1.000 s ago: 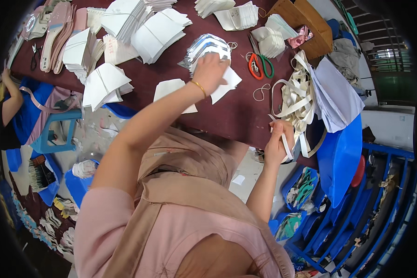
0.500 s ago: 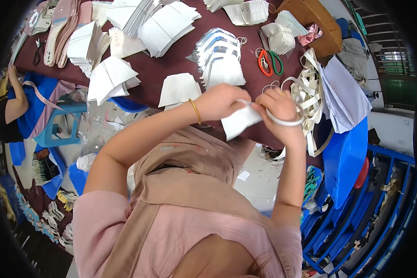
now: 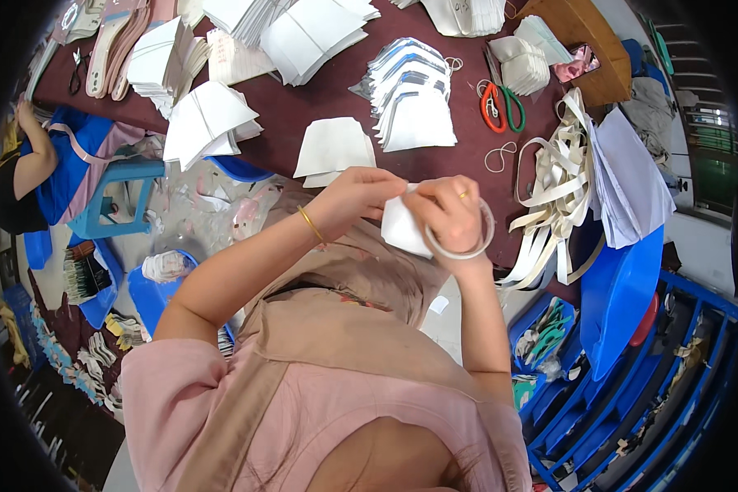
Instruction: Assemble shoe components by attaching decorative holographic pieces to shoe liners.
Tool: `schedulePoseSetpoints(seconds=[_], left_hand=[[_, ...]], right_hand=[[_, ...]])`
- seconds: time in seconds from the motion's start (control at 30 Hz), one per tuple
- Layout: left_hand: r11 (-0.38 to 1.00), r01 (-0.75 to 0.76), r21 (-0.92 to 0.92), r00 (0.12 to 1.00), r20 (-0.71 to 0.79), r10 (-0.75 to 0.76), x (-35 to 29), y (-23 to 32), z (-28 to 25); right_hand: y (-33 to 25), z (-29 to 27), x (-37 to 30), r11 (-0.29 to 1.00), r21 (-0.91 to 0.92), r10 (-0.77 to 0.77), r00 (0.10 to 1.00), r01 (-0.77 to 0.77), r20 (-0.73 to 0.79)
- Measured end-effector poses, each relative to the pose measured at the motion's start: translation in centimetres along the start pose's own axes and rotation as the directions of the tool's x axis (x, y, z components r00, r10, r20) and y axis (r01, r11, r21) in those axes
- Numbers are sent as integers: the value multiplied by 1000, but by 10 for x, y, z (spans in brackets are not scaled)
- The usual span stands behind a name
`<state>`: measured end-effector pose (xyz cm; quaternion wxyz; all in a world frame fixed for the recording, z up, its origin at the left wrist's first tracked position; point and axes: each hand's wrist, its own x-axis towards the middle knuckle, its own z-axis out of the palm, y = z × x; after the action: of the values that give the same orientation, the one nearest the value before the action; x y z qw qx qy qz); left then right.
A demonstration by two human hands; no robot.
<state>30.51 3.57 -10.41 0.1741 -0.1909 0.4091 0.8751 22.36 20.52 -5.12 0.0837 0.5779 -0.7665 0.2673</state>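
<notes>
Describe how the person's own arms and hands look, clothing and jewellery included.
Both arms have short, plain pink sleeves, leaving the forearms bare. The left hand is ungloved, with a thin gold-coloured bangle at its wrist. The right hand is also ungloved, with what looks like a gold-coloured ring.

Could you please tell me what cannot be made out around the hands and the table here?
All in the head view:
- White piece: its right part is hidden by the right hand.
- Left hand: its exact fingertip grip is too small to tell.
- White band: its ends are hidden at the right hand.
- White stack at the top: cut off by the upper edge.
- Blue rack: its far side fades into the dark rim.
</notes>
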Motion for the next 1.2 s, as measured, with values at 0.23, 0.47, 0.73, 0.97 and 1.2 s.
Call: schedulePoseSetpoints(seconds=[0.23,0.47,0.73,0.97,1.2], left_hand=[[-18,-205,979,800,178,572,41,51,-84],[-392,-317,864,544,504,671,132,59,-23],[-214,-525,823,418,469,778,157,69,-23],[428,-666,611,710,344,614,73,36,19],[320,-654,685,704,396,590,42,30,32]], right_hand=[[-26,-18,-37,706,685,225,974,-181,26],[-34,-16,-23,893,382,232,971,-236,57],[-16,-11,-37,861,334,384,921,-384,69],[13,-22,-4,916,141,397,902,-377,-169],[14,-21,8,871,78,489,844,-484,-219]])
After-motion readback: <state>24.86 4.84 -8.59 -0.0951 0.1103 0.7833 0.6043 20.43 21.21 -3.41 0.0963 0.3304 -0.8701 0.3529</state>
